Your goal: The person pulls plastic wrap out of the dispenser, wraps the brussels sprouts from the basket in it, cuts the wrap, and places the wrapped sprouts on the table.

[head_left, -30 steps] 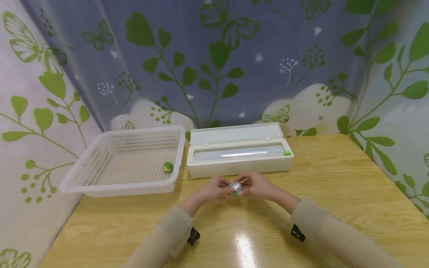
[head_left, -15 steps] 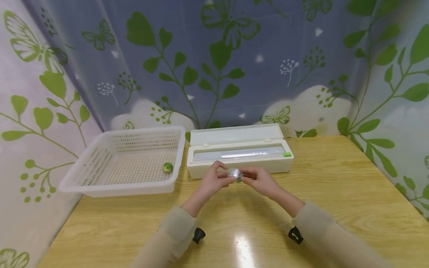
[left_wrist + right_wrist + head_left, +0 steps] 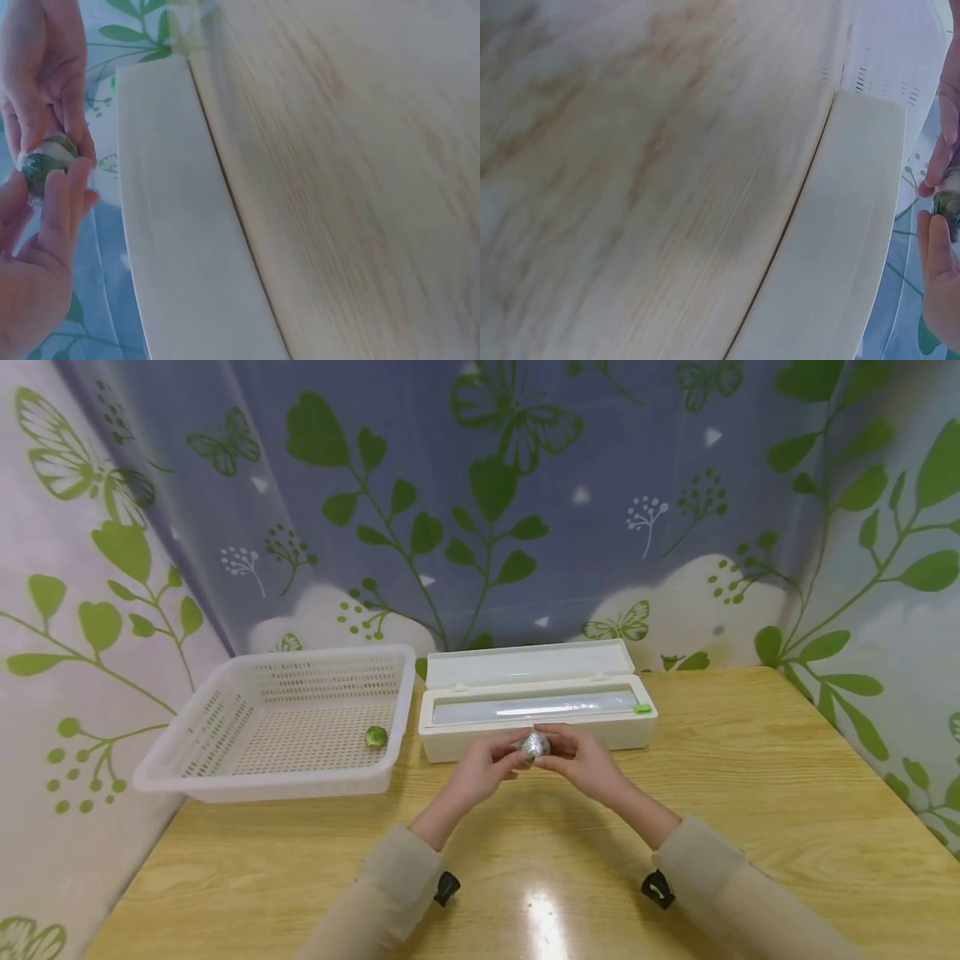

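Observation:
Between both hands, just in front of the white wrap box, is a Brussels sprout (image 3: 536, 747) wrapped in clear, shiny plastic film. My left hand (image 3: 482, 767) pinches it from the left with fingertips and thumb. From the other side my right hand (image 3: 585, 762) pinches it too. The left wrist view shows the green wrapped sprout (image 3: 46, 163) between both sets of fingers. In the right wrist view, the wrapped sprout (image 3: 948, 204) is partly cut off at the edge. A bare Brussels sprout (image 3: 376, 737) lies in the white basket.
A white perforated basket (image 3: 273, 787) stands at the left of the wooden table (image 3: 750, 793). Behind the hands sits the long white wrap box (image 3: 450, 745), lid raised, with a roll of film (image 3: 525, 707) inside and a green slider (image 3: 642, 708). A leaf-patterned curtain hangs behind.
Both hands have moved away from the body with the wrapped sprout, up to the box front. Over the last half second the sprout has turned slightly between the fingers.

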`<state>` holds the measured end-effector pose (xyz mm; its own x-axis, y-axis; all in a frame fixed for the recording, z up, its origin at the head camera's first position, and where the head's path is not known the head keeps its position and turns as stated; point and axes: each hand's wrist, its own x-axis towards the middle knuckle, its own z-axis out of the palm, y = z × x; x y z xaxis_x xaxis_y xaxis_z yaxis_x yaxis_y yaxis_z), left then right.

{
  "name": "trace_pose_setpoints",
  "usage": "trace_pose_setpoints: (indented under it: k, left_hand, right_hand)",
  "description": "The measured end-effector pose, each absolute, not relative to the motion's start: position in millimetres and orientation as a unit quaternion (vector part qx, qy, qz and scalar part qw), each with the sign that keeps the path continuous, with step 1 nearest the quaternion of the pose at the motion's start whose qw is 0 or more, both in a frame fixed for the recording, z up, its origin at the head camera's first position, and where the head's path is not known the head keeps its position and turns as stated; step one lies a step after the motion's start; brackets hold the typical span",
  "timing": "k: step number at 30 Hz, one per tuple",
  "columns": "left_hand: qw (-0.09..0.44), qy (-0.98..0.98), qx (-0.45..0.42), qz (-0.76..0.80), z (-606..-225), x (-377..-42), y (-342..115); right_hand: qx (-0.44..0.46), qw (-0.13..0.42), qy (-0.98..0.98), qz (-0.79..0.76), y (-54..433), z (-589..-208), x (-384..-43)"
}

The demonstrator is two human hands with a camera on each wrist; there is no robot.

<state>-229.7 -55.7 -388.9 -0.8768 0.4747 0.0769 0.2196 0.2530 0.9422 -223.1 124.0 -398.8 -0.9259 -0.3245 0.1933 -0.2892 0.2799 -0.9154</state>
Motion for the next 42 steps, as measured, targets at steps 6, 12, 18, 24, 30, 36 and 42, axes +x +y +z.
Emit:
trace_pose_setpoints:
  k: [6,12,18,24,30,36,42]
  left_hand:
    - [0.099,0.804,0.236,0.537,-392.8,-229.9,-55.9]
    - [0.079,0.814,0.253,0.516,-392.8,-229.5,-53.7]
    - [0.078,0.808,0.266,0.521,-392.8,-229.8,-52.2]
    - [0.101,0.791,0.264,0.542,-379.6,-222.5,-51.4]
    - [0.098,0.801,0.244,0.538,-363.0,-212.6,-49.9]
    - [0.076,0.808,0.253,0.526,-360.3,-209.2,-48.3]
    - [0.068,0.814,0.26,0.514,-359.6,-210.0,-46.8]
  right_hand:
    - [-0.204,0.043,0.789,-0.578,125.6,-398.8,-217.9]
    - [-0.189,0.025,0.8,-0.569,123.3,-396.4,-216.4]
    - [-0.158,-0.02,0.812,-0.561,118.6,-396.4,-217.5]
    - [-0.154,-0.036,0.816,-0.556,118.8,-398.4,-216.3]
    - [-0.202,-0.05,0.806,-0.554,121.4,-397.8,-214.3]
    - [-0.152,-0.031,0.806,-0.571,119.8,-396.1,-215.7]
    - [-0.08,-0.003,0.801,-0.594,118.6,-395.1,-217.9]
